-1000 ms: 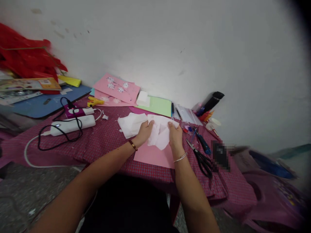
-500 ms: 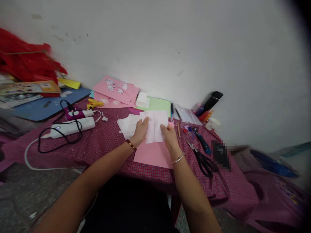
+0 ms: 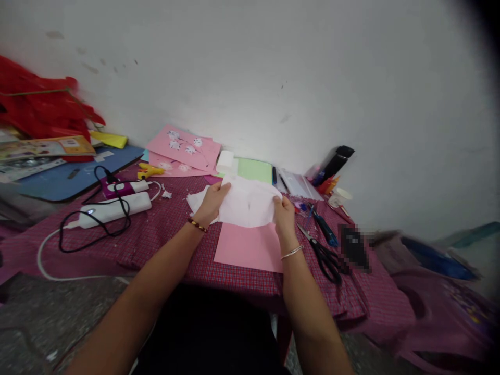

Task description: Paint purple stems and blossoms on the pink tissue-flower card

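Note:
Between my two hands a thin white tissue [image 3: 248, 205] is spread out, with a small dark slit or hole near its middle. My left hand [image 3: 211, 202] pinches its left edge, thumb on top. At the opposite edge my right hand [image 3: 284, 213] grips it the same way. Below the tissue lies a plain pink sheet of paper [image 3: 248, 247], its far part hidden. More crumpled white tissue [image 3: 196, 200] rests on the table beside my left hand. Black-handled scissors [image 3: 323, 258] lie to the right of my right wrist.
Pink sheets with white flowers [image 3: 187, 148] lie against the wall, near a green sheet [image 3: 254, 169]. A yellow glue gun [image 3: 149, 170] and a white power strip [image 3: 117, 210] with cables are on the left. A black bottle [image 3: 339, 164] and a blue-handled tool [image 3: 326, 229] are on the right.
My hands have moved apart, the left one leftward and the right one rightward. The folded tissue between them has opened out into a wider sheet.

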The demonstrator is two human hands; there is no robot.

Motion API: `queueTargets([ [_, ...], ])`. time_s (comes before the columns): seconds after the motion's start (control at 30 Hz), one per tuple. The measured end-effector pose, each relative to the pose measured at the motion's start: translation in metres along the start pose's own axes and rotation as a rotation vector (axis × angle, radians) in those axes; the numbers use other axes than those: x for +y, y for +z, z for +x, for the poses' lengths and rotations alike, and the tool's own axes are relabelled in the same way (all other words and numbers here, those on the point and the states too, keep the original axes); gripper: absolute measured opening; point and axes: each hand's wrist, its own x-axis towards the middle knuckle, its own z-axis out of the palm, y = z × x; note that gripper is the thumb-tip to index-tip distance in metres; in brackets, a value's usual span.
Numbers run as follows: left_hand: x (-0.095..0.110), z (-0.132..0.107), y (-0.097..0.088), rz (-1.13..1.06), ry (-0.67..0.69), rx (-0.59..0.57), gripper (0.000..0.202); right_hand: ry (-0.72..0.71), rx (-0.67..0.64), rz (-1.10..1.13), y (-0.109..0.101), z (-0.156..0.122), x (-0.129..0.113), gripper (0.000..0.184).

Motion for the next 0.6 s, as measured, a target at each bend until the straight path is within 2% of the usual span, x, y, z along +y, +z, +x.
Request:
queueTargets([
  [0.1, 0.0, 0.004, -0.003, 0.009, 0.025, 0.043, 0.027, 0.03, -0.013, 0.041, 0.0, -0.001, -0.004, 0.023],
  [0.17, 0.001, 0.005, -0.004, 0.01, 0.024, 0.062, 0.025, 0.052, -0.071, 0.019, -0.002, -0.003, -0.008, 0.023],
  [0.27, 0.004, 0.002, -0.003, 0.023, -0.036, -0.005, 0.023, 0.108, -0.309, 0.024, -0.004, -0.005, -0.013, 0.029],
  [0.33, 0.006, -0.002, -0.001, 0.071, -0.088, -0.093, 0.023, 0.131, -0.401, 0.058, -0.003, -0.006, -0.014, 0.033],
  [0.47, 0.006, -0.007, 0.001, 0.173, -0.135, -0.258, 0.024, 0.138, -0.379, 0.059, 0.003, -0.008, -0.009, 0.032],
  [0.6, 0.007, -0.009, -0.001, 0.197, -0.161, -0.343, 0.026, 0.142, -0.349, -0.025, 0.012, -0.011, -0.001, 0.034],
])
